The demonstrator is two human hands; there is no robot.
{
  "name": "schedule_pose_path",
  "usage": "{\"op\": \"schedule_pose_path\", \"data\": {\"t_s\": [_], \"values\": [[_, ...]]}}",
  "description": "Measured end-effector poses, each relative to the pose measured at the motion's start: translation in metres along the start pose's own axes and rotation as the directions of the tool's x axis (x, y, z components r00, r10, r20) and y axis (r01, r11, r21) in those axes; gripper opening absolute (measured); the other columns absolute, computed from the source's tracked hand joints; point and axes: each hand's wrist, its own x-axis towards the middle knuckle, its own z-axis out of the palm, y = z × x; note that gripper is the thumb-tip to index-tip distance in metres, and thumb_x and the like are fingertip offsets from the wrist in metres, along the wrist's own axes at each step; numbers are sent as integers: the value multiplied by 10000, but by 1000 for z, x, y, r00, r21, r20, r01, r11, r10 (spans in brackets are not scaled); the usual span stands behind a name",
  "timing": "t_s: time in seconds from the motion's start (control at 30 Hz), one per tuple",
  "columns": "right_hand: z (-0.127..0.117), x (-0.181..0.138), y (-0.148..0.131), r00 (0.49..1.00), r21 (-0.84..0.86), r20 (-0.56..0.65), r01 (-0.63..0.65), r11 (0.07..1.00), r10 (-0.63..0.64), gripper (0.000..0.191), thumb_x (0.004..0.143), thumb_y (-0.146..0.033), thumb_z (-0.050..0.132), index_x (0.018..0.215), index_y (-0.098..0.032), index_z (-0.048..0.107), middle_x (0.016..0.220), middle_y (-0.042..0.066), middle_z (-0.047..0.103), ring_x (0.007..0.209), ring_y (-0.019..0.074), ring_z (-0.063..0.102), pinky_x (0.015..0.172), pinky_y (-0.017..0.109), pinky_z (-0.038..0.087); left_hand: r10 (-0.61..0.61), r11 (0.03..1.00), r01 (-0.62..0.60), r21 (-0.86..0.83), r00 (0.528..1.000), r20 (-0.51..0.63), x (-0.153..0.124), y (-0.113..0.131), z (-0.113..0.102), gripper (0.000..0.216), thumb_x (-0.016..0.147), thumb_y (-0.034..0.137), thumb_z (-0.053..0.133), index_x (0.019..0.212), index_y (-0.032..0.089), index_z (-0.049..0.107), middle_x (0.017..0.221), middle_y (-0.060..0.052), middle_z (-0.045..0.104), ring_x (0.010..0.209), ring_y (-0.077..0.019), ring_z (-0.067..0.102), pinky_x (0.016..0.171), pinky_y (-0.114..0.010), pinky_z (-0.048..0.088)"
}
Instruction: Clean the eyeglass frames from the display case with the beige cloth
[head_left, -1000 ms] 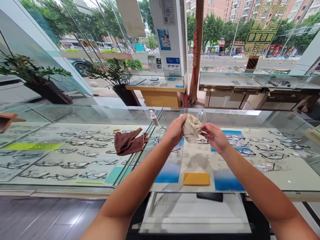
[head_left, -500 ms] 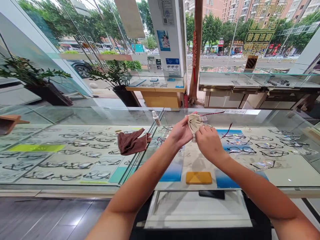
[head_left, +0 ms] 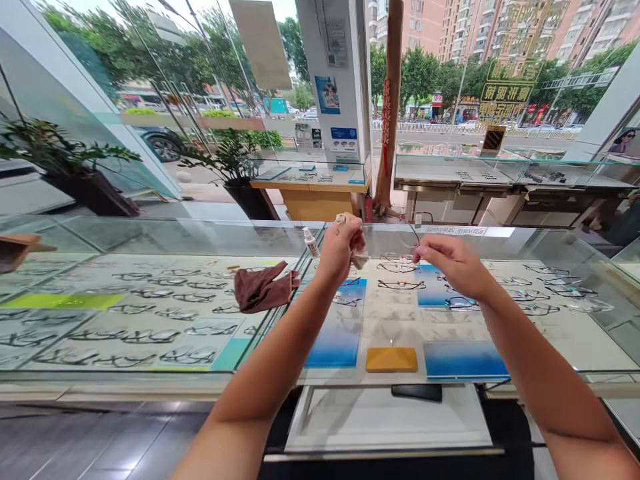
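My left hand [head_left: 340,252] is raised over the glass counter [head_left: 500,232], fingers closed around a bunched beige cleaning cloth [head_left: 358,259]. A little to the right, apart from it, my right hand [head_left: 453,261] pinches a thin-framed pair of glasses [head_left: 415,233]. Only a dark wire temple of the glasses shows clearly above the fingers; the lenses are hard to make out against the glass. Both hands hover above the counter's top, over the rows of displayed glasses.
A crumpled brown cloth [head_left: 263,288] lies on the counter to the left, and a small white spray bottle [head_left: 310,241] stands near my left hand. Inside the case are several glasses and a yellow pad [head_left: 391,359]. Further display counters and potted plants stand behind.
My hands have drawn apart. The left took the cloth off the glasses and lifted it to the left; the right carried the glasses to the right.
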Motion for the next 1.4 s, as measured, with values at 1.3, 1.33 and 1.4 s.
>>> {"op": "schedule_pose_path", "data": {"t_s": [1.3, 1.33, 1.4], "values": [[-27, 24, -45, 931, 3, -145, 339, 941, -335, 497, 1027, -558, 547, 754, -206, 769, 771, 46, 769, 739, 154, 682, 724, 323, 489, 625, 171, -931, 321, 355, 695, 8, 71, 32, 408, 776, 478, 871, 1065, 220, 741, 854, -6, 715, 740, -121, 664, 676, -253, 527], [-27, 23, -46, 923, -22, -156, 354, 935, -353, 523, 1031, -584, 520, 762, -208, 766, 774, 48, 766, 748, 159, 687, 729, 328, 492, 633, 165, -932, 322, 351, 690, 8, 71, 32, 413, 774, 475, 872, 1073, 223, 740, 855, -4, 714, 739, -120, 662, 674, -253, 526], [-26, 21, -46, 913, -49, -180, 363, 930, -366, 560, 1040, -620, 461, 818, -212, 774, 813, 52, 769, 785, 169, 698, 754, 337, 507, 654, 159, -932, 327, 347, 672, 8, 71, 32, 426, 769, 480, 875, 1090, 234, 741, 846, 0, 710, 729, -120, 655, 667, -259, 521]]}}
